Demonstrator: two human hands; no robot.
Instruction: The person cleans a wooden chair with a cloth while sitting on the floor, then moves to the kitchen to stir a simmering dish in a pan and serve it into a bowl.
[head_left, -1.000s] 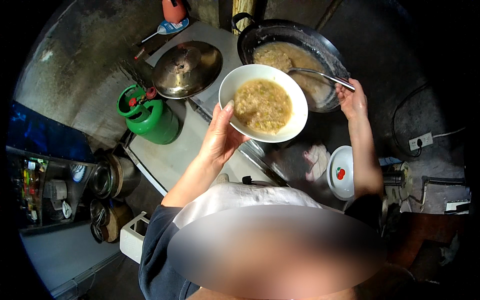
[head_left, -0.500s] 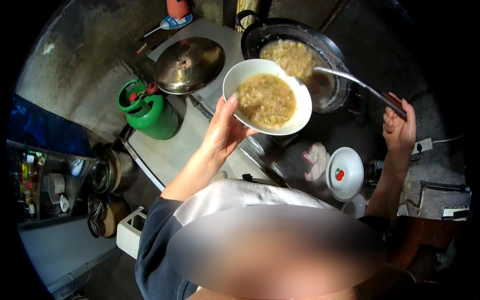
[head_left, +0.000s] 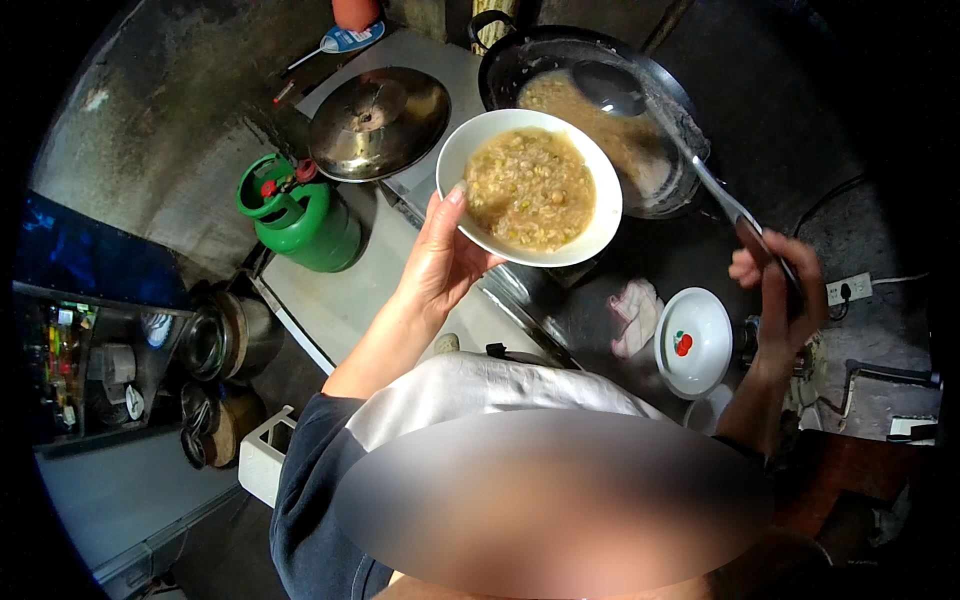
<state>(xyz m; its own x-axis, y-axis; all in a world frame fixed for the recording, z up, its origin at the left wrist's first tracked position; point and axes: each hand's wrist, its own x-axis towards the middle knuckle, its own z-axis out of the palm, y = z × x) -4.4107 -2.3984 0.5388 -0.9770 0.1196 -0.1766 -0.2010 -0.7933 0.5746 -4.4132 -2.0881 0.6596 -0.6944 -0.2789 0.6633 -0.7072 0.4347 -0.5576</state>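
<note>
My left hand (head_left: pixel 437 255) grips a white bowl (head_left: pixel 603 205) by its near-left side, thumb on the rim. Thick, lumpy, yellowish-brown porridge (head_left: pixel 530 188) with green bits lies in it. Closed round the dark handle of a ladle (head_left: pixel 690 150), my right hand (head_left: pixel 788 285) is out to the right. The ladle's dark, rounded head is over the wok (head_left: pixel 695 185), just above or touching more porridge (head_left: pixel 545 92) there. The bowl is in front of the wok and hides part of its near-left side.
Left of the bowl are a metal lid (head_left: pixel 385 125) and a green gas cylinder (head_left: pixel 310 230). A white bowl with a red and green print (head_left: pixel 695 345) sits beside a crumpled cloth (head_left: pixel 635 318) on the right. A wall socket (head_left: pixel 850 289) with a plug is at far right.
The ladle, heaped with porridge over the bowl's far rim before, has moved back over the wok and turned over. The bowl now holds more porridge and sits slightly further left.
</note>
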